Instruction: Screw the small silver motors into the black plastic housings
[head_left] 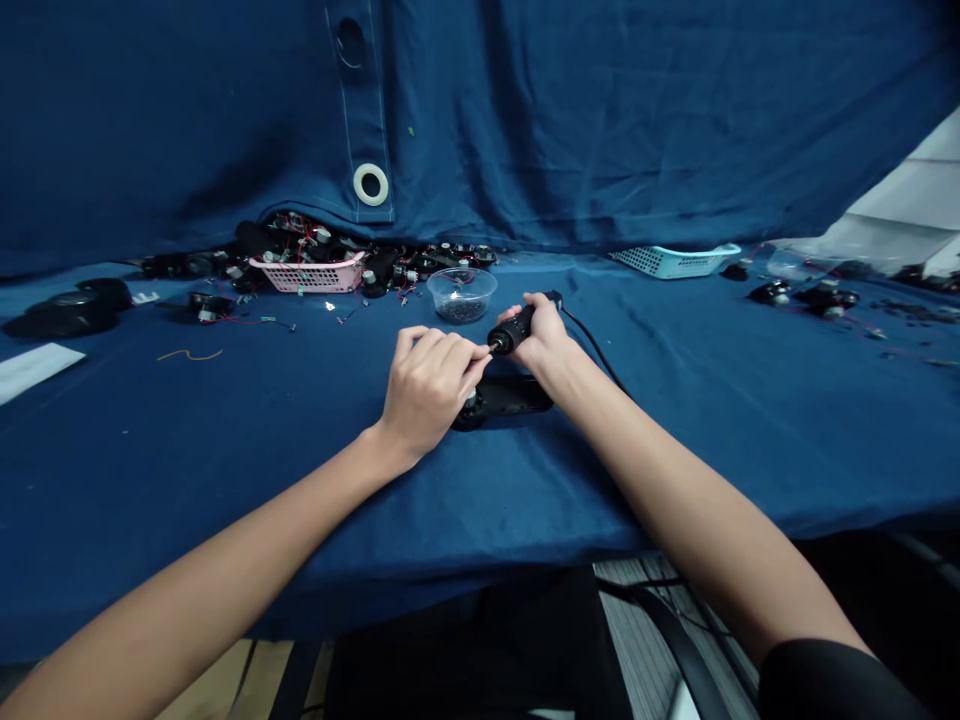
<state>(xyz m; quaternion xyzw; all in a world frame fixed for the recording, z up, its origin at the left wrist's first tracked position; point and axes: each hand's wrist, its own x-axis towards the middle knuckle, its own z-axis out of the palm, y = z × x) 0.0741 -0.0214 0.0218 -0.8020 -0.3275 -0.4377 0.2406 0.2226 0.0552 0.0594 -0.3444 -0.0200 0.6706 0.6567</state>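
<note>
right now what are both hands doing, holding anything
Left hand: fingers pinched at the tip of the electric screwdriver; what they pinch cannot be told.
Right hand: closed around the electric screwdriver.

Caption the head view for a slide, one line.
Right hand grips a corded electric screwdriver; left hand pinches at its tip above a black part.
</note>
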